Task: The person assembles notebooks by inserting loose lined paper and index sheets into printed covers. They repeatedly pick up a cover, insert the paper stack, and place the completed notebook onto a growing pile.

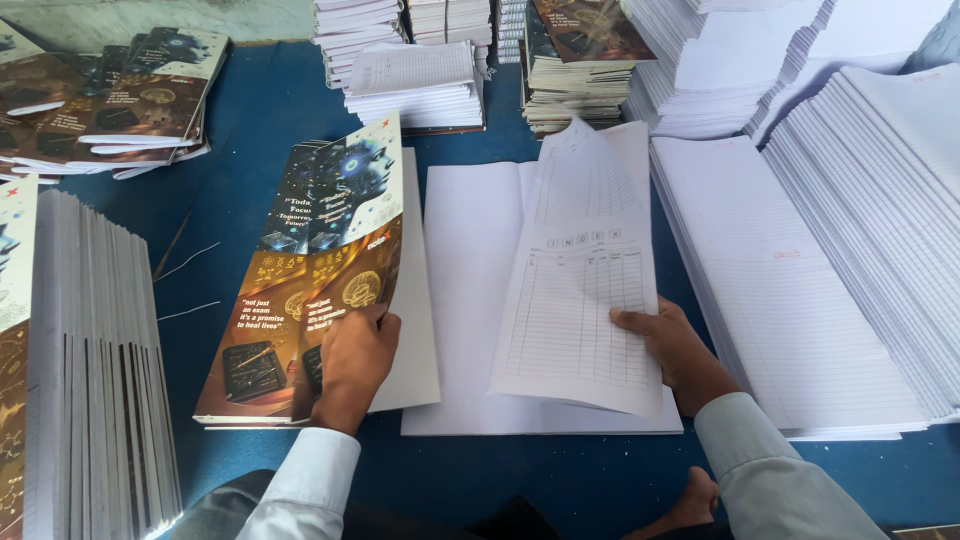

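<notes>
A blue table (250,110) was seen under everything. A stack of bound books (95,350) stood on edge at the left, and finished books (110,100) were piled at the far left corner. Stepped piles of ruled sheets (880,220) were laid along the right side. More white stacks (415,80) were ranged along the far edge, one topped by a dark cover (590,30). Two thin threads (185,262) lay on the blue surface.

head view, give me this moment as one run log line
left hand: lifts top printed cover off cover stack | right hand: holds ruled index sheet over white paper block | surface: blue table
</notes>
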